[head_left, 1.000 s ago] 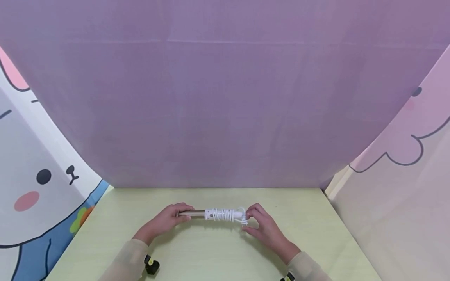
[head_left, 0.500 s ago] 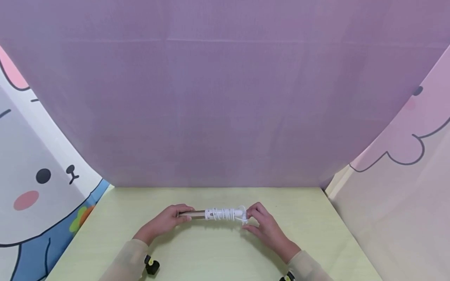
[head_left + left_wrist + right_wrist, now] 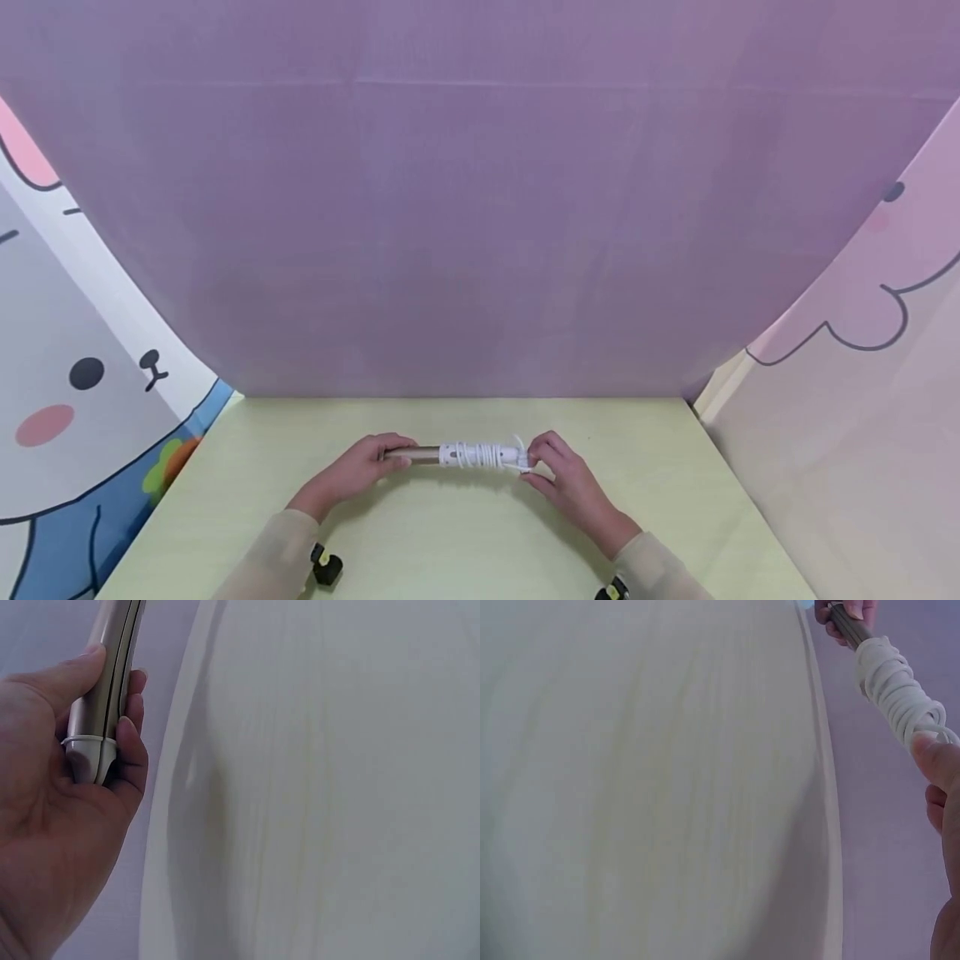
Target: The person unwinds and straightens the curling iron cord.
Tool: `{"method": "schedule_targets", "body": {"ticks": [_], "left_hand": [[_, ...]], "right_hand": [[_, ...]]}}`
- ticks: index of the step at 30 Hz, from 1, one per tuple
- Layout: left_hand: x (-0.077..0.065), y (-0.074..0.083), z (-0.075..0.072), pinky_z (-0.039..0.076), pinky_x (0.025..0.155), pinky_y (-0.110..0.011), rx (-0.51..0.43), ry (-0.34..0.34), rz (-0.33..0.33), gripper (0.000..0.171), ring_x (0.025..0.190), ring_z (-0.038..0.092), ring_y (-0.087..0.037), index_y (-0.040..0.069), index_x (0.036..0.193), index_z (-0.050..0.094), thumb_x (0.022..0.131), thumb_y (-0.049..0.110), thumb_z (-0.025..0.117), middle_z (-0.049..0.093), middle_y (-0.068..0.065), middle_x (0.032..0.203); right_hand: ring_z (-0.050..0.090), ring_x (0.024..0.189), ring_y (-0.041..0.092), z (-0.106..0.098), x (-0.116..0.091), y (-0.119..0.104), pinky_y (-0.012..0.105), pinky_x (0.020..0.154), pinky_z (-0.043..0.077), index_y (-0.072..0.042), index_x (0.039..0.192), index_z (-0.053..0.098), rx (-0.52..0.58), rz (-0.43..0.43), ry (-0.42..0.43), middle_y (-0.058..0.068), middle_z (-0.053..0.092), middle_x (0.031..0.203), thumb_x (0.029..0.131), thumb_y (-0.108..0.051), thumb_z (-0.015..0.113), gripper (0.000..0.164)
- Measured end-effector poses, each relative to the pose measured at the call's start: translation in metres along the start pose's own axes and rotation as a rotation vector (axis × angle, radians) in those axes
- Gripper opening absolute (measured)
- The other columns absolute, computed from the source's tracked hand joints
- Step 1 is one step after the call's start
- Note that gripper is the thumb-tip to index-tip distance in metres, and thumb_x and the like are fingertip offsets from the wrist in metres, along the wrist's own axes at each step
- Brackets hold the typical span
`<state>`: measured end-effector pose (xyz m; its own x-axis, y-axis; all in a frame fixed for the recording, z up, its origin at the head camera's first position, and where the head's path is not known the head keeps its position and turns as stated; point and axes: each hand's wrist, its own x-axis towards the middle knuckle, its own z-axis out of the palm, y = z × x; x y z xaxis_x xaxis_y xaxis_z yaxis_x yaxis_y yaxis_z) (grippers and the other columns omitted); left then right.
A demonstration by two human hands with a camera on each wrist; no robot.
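A hair straightener point(image 3: 420, 456) is held level above the table, its gold-coloured barrel to the left and its white handle to the right. Around the handle, a white power cord point(image 3: 480, 455) is wound in several turns. My left hand point(image 3: 365, 467) grips the barrel end, thumb on the near side; the left wrist view shows the seam between the two arms of the straightener point(image 3: 101, 712). At the handle's far right end, my right hand point(image 3: 566, 479) pinches the white plug point(image 3: 523, 461) between thumb and fingers. Its prongs are hidden.
The pale table point(image 3: 450, 542) lies below both hands. Behind it stands a purple cloth backdrop point(image 3: 465, 250). Cartoon-printed panels flank it at the left point(image 3: 90, 450) and right point(image 3: 847, 433). Black wrist devices point(image 3: 327, 567) sit at both sleeves.
My right thumb has moved up against the plug, and its prongs, visible before, are now hidden. A cord loop sticks up at the handle end. My left hand keeps its grip.
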<state>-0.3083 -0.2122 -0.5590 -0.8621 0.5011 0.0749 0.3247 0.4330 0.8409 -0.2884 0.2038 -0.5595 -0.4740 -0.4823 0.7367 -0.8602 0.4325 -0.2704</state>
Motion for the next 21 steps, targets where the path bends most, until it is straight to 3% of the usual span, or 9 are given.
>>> {"method": "schedule_targets", "body": {"ticks": [21], "left_hand": [[0.0007, 0.0049, 0.0021, 0.051, 0.085, -0.035, 0.031, 0.002, -0.003, 0.036, 0.094, 0.059, -0.021, 0.006, 0.143, 0.072, 0.112, 0.025, 0.068, 0.072, -0.008, 0.122]], "right_hand": [[0.072, 0.092, 0.013, -0.0025, -0.0030, 0.0046, 0.017, 0.087, 0.057, -0.010, 0.102, 0.069, -0.032, 0.014, 0.022, -0.005, 0.068, 0.107, 0.079, -0.006, 0.098, 0.038]]}}
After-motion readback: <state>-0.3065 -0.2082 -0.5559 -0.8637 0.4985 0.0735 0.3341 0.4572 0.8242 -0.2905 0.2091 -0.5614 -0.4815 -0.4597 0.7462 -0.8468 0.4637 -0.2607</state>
